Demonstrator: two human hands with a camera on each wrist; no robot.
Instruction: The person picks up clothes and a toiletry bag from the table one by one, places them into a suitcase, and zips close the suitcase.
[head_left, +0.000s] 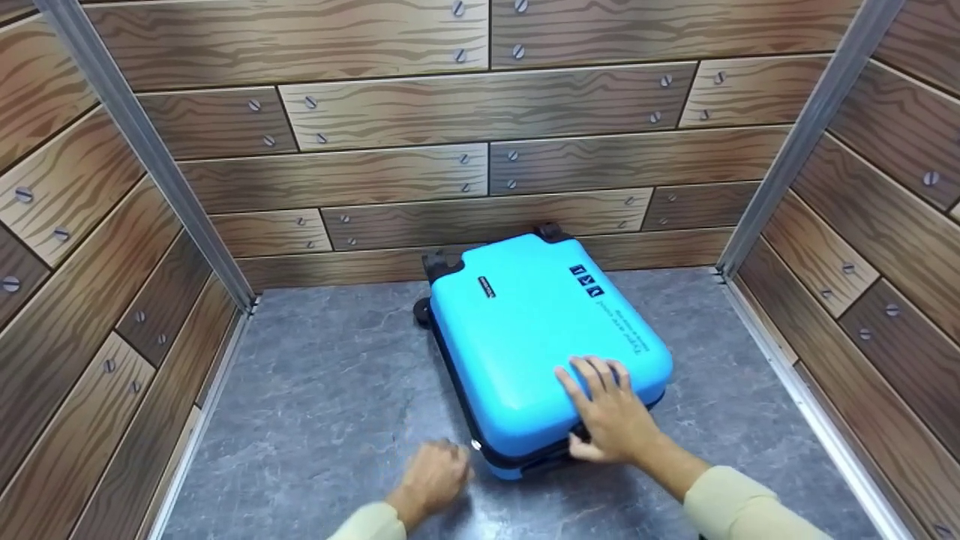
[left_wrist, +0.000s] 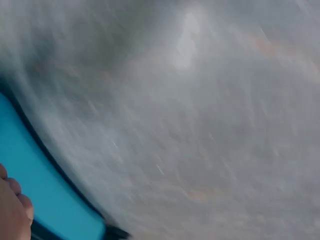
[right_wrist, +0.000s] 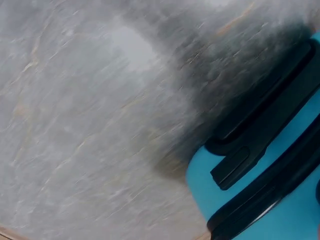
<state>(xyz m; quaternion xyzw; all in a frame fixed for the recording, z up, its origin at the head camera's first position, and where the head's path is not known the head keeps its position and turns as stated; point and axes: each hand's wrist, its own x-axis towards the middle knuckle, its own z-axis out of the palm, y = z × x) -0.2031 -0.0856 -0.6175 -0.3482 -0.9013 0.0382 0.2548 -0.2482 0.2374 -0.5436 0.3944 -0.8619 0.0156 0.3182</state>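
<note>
A bright blue hard-shell suitcase [head_left: 540,322] lies flat on the grey floor, angled, with its wheels toward the back wall. My right hand [head_left: 611,412] rests on its near edge, fingers spread over the top and thumb down by the front side. Beside the near left corner is my left hand [head_left: 435,476], blurred, its fingers curled; nothing shows in them. A small silvery piece [head_left: 475,445] sits on the dark seam close to those fingers. The left wrist view catches only part of the left hand [left_wrist: 15,210], in front of blue shell. A black handle [right_wrist: 265,100] appears along the suitcase's side in the right wrist view.
Wood-plank-patterned walls [head_left: 405,172] enclose the floor [head_left: 322,390] at the back and both sides. Metal strips [head_left: 795,405] run along the floor's side edges. The suitcase's black wheels [head_left: 435,264] are near the back wall.
</note>
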